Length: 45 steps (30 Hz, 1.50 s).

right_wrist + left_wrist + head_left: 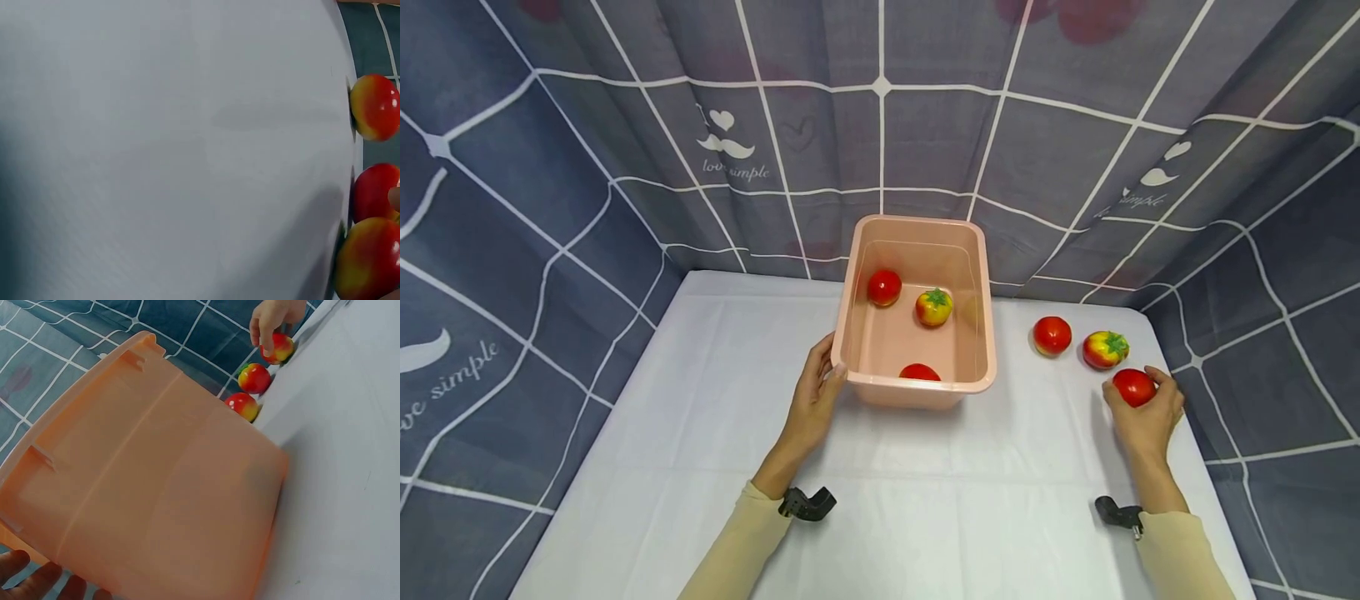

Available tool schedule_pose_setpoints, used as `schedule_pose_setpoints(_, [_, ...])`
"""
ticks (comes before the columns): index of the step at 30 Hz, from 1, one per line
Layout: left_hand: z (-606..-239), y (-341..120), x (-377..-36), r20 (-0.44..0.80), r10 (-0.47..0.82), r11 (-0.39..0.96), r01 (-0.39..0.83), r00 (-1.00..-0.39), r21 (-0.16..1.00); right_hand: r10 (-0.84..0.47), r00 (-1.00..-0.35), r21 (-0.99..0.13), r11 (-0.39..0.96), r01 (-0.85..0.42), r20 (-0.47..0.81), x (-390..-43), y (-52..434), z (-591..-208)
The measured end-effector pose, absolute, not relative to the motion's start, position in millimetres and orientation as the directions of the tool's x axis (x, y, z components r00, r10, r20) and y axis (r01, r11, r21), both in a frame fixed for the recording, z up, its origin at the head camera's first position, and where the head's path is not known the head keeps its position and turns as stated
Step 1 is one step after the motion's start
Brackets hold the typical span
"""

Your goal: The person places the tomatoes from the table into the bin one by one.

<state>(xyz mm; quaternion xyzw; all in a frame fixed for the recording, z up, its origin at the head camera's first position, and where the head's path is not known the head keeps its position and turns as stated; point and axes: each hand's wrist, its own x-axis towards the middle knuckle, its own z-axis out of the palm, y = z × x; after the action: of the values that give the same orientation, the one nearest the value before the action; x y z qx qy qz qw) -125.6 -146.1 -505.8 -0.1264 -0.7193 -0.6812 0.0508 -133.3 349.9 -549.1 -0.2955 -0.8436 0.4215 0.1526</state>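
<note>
A pink plastic tub (985, 333) stands mid-table. Three toy tomatoes lie inside: a red one (884, 287), a yellow-red one with a green stem (933, 307) and a red one (919, 372) by the near wall. My left hand (831, 368) grips the tub's near left corner, thumb over the rim. In the left wrist view its fingertips (37, 580) show under the tub wall (156, 487). My right hand (1138, 395) curls round a red tomato (1132, 385) resting on the table at the right. Beside it lie another red tomato (1052, 335) and a yellow-red one (1104, 349).
A white cloth (925, 500) covers the table. Grey checked curtains (880, 125) close it in at the back and on both sides. The right wrist view shows three tomatoes (375, 106) along the table's right edge.
</note>
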Motion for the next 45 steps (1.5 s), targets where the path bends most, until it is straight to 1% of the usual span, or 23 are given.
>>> schedule_pose_setpoints(3, [-506,-146,-126,0.246,0.111,0.043,0.252,-0.963,0.967,0.634,-0.773,-0.818,0.44,0.371,-0.01,-133,352,-554])
schedule_pose_setpoints(12, [-508,-146,-125,0.253,0.122,0.026,0.258,-0.96,0.966,0.645,-0.764,-0.833,0.436,0.341,0.025,-135,354,-565])
schedule_pose_setpoints(22, [-509,-146,-126,0.259,0.12,0.037,0.265,-0.958,0.964,0.653,-0.757,-0.835,0.427,0.347,0.02,-136,352,-563])
schedule_pose_setpoints(28, [-507,-146,-125,0.248,0.118,0.04,0.254,-0.961,0.966,0.654,-0.753,-0.857,0.424,0.293,0.066,-136,344,-556])
schedule_pose_setpoints(40, [-509,-146,-127,0.264,0.119,0.034,0.27,-0.957,0.962,0.597,-0.792,-0.879,0.439,0.188,0.129,-143,311,-526])
schedule_pose_setpoints(45, [-508,-146,-127,0.261,0.12,0.036,0.267,-0.958,0.963,0.555,-0.823,-0.906,0.4,0.138,0.12,-148,295,-514])
